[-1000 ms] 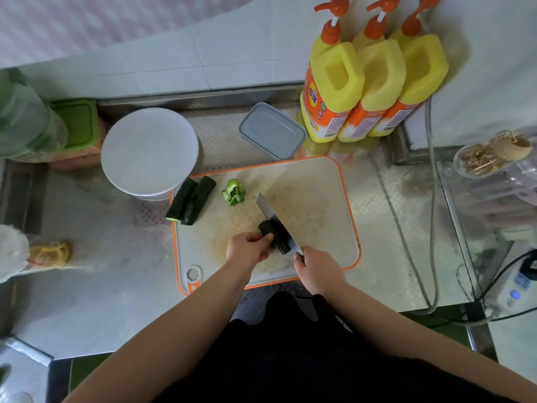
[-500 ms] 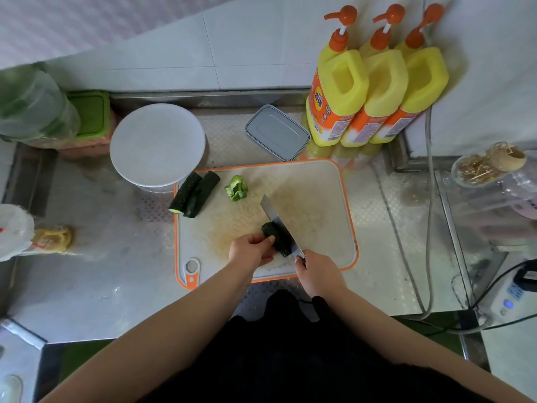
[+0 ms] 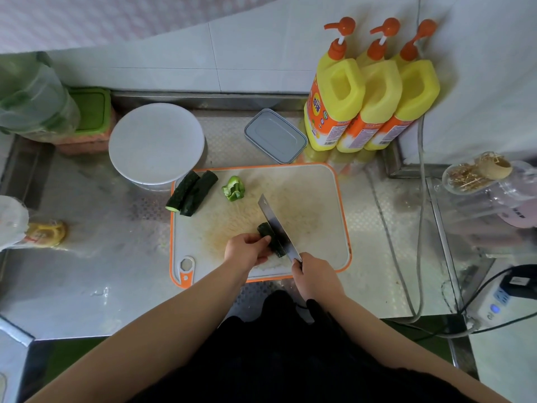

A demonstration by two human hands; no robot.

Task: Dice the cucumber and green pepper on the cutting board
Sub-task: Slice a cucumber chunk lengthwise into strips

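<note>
On the steel tabletop [image 3: 87, 280], a green-lidded box [image 3: 91, 113], a white lidded tub [image 3: 157, 144], then a grey-lidded container [image 3: 275, 140]; contents hidden. Cucumber halves [image 3: 192, 193] and green pepper [image 3: 233, 189] lie on the cutting board [image 3: 319, 216]. Left hand [image 3: 247, 250] pinches a cucumber piece [image 3: 270, 238]; right hand [image 3: 316, 276] grips the cleaver [image 3: 277, 228].

L hand [image 3: 247, 248] holds cucumber [image 3: 268, 238], R hand [image 3: 315, 276] knife [image 3: 277, 229]

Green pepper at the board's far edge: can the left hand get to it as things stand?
Probably yes, once free: the left hand now holds a cucumber piece, but bare board lies between it and the pepper.
</note>
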